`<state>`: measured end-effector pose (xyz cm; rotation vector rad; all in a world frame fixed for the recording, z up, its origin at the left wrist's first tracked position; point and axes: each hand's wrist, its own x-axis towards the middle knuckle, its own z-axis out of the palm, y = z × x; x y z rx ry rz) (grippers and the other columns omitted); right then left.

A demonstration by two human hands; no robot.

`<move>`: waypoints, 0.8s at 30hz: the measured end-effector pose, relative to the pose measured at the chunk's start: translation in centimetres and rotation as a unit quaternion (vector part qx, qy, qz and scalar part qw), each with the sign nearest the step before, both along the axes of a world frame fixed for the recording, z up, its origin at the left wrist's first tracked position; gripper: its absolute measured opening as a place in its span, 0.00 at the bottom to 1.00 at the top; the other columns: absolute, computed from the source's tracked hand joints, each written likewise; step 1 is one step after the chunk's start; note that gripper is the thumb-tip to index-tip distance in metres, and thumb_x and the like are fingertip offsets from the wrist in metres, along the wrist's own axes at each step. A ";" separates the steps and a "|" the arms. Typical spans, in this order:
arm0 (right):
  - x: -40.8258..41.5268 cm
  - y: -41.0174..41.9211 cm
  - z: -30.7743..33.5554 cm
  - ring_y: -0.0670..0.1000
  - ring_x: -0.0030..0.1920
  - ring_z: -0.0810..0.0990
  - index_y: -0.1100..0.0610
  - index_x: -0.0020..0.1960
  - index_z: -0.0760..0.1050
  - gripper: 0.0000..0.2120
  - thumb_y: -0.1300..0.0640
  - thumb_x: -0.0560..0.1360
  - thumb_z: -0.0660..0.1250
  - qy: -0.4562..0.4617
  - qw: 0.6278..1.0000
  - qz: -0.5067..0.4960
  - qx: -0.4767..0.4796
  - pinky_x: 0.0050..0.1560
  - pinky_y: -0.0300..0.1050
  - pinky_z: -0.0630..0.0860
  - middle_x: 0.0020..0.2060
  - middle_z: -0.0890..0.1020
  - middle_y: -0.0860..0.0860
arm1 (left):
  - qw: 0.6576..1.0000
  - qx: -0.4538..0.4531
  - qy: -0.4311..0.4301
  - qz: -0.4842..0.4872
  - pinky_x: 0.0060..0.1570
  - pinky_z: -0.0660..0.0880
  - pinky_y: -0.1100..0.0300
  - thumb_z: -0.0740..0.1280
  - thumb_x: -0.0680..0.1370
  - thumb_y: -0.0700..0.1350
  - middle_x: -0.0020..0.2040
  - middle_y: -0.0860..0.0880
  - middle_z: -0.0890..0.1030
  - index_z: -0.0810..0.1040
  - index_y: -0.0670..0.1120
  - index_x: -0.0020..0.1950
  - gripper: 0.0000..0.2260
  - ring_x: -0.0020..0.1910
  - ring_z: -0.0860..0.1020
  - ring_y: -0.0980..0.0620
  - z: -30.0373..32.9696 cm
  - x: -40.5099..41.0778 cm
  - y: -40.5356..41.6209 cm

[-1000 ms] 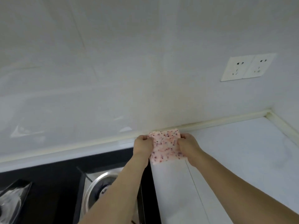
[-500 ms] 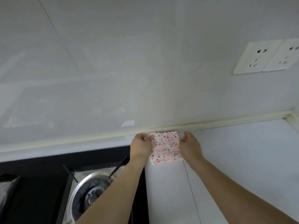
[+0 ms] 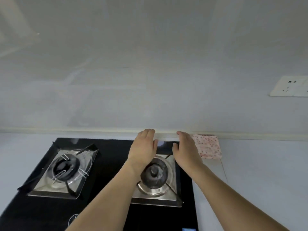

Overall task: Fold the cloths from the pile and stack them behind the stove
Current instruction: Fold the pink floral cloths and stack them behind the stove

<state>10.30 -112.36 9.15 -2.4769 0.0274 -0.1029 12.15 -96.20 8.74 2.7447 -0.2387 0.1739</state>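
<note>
Black glass stove (image 3: 115, 172) fills lower left; left burner (image 3: 66, 167), then right burner (image 3: 155, 174). Above right burner, left hand (image 3: 144, 148), fingers straight and together, holding nothing. Just beside it, a small gap between, right hand (image 3: 185, 150), likewise flat and empty. Right of that hand, folded pink speckled cloth (image 3: 207, 146) lies flat on white counter (image 3: 266, 172), against the wall edge, beside the stove's back corner. Wall socket (image 3: 289, 88) far right.

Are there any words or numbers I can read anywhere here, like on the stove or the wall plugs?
None can be read.
Stove: a round mark on its front edge and a small blue patch by the bottom edge, both too blurred to read.
Wall sockets: only plug holes, no writing visible.
Cloth: speckles only, no label.
</note>
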 end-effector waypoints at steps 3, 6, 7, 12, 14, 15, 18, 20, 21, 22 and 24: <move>-1.3 5.8 1.6 0.50 0.68 0.67 0.57 0.72 0.63 0.21 0.58 0.79 0.60 -0.012 1.000 0.017 0.011 0.68 0.42 0.64 0.68 0.69 0.51 | 1.000 0.012 -0.021 -0.011 0.69 0.65 0.56 0.57 0.83 0.49 0.71 0.48 0.70 0.66 0.44 0.72 0.19 0.70 0.66 0.49 1.2 -0.8 6.1; -2.2 11.7 2.8 0.50 0.69 0.67 0.57 0.72 0.62 0.22 0.57 0.80 0.61 -0.007 0.999 0.036 0.025 0.69 0.44 0.64 0.68 0.69 0.51 | 0.999 0.033 -0.035 -0.020 0.69 0.67 0.55 0.58 0.82 0.48 0.71 0.47 0.70 0.67 0.44 0.72 0.19 0.69 0.68 0.48 2.3 -1.5 12.3; -2.2 13.4 3.0 0.50 0.70 0.67 0.57 0.73 0.62 0.22 0.58 0.80 0.60 -0.003 0.999 0.040 0.026 0.70 0.45 0.64 0.69 0.68 0.51 | 0.998 0.037 -0.037 -0.020 0.68 0.67 0.54 0.58 0.82 0.48 0.70 0.47 0.71 0.68 0.44 0.72 0.19 0.69 0.68 0.48 2.4 -1.6 14.2; -2.7 20.2 3.5 0.51 0.72 0.65 0.56 0.74 0.61 0.23 0.57 0.80 0.59 0.006 0.998 0.059 0.005 0.71 0.47 0.63 0.71 0.67 0.51 | 0.999 0.033 -0.023 0.004 0.66 0.67 0.55 0.58 0.82 0.48 0.69 0.47 0.72 0.68 0.43 0.71 0.18 0.67 0.69 0.46 2.4 -2.9 22.9; -2.6 22.4 3.8 0.51 0.72 0.65 0.56 0.74 0.61 0.23 0.57 0.80 0.59 0.015 0.997 0.077 -0.001 0.72 0.49 0.64 0.71 0.67 0.51 | 0.999 0.031 -0.025 0.022 0.65 0.67 0.55 0.58 0.82 0.48 0.69 0.47 0.72 0.68 0.44 0.71 0.18 0.67 0.69 0.47 2.6 -3.7 25.6; -2.4 23.5 3.9 0.51 0.72 0.65 0.56 0.74 0.61 0.23 0.57 0.80 0.59 0.020 0.996 0.089 -0.002 0.72 0.50 0.65 0.72 0.66 0.51 | 0.999 0.028 -0.027 0.036 0.66 0.67 0.55 0.58 0.82 0.48 0.69 0.48 0.72 0.68 0.44 0.71 0.18 0.67 0.68 0.47 2.7 -4.0 26.9; -2.2 27.3 4.1 0.51 0.72 0.64 0.57 0.74 0.60 0.23 0.57 0.80 0.59 0.020 0.993 0.117 -0.004 0.71 0.48 0.64 0.72 0.66 0.51 | 0.998 0.022 -0.026 0.058 0.67 0.65 0.56 0.57 0.82 0.49 0.69 0.49 0.71 0.67 0.45 0.72 0.19 0.69 0.67 0.49 2.6 -5.1 30.7; -2.3 30.5 4.1 0.51 0.72 0.64 0.57 0.74 0.60 0.23 0.57 0.81 0.58 0.021 0.992 0.128 -0.003 0.72 0.48 0.64 0.72 0.66 0.52 | 0.998 0.021 -0.020 0.062 0.68 0.65 0.55 0.58 0.82 0.49 0.70 0.48 0.70 0.67 0.45 0.72 0.19 0.69 0.66 0.49 2.5 -5.4 33.7; -2.4 32.2 4.0 0.51 0.72 0.64 0.57 0.74 0.60 0.23 0.57 0.81 0.58 0.024 0.990 0.136 -0.005 0.72 0.48 0.63 0.72 0.66 0.52 | 0.997 0.018 -0.017 0.069 0.69 0.65 0.55 0.58 0.82 0.49 0.70 0.48 0.70 0.67 0.45 0.72 0.19 0.69 0.66 0.48 2.5 -5.5 35.4; -2.5 34.0 4.1 0.51 0.72 0.64 0.57 0.74 0.60 0.23 0.57 0.81 0.58 0.028 0.989 0.144 -0.009 0.71 0.47 0.62 0.72 0.66 0.51 | 0.997 0.013 -0.018 0.077 0.68 0.65 0.55 0.58 0.82 0.49 0.70 0.48 0.70 0.67 0.45 0.72 0.19 0.69 0.67 0.48 2.5 -5.6 37.1; -2.5 37.7 4.1 0.49 0.72 0.63 0.56 0.75 0.60 0.23 0.56 0.81 0.58 0.030 0.987 0.158 -0.018 0.70 0.46 0.60 0.72 0.65 0.50 | 0.996 0.000 -0.020 0.092 0.67 0.66 0.56 0.58 0.82 0.49 0.70 0.48 0.71 0.67 0.45 0.72 0.19 0.68 0.67 0.48 2.4 -5.7 40.7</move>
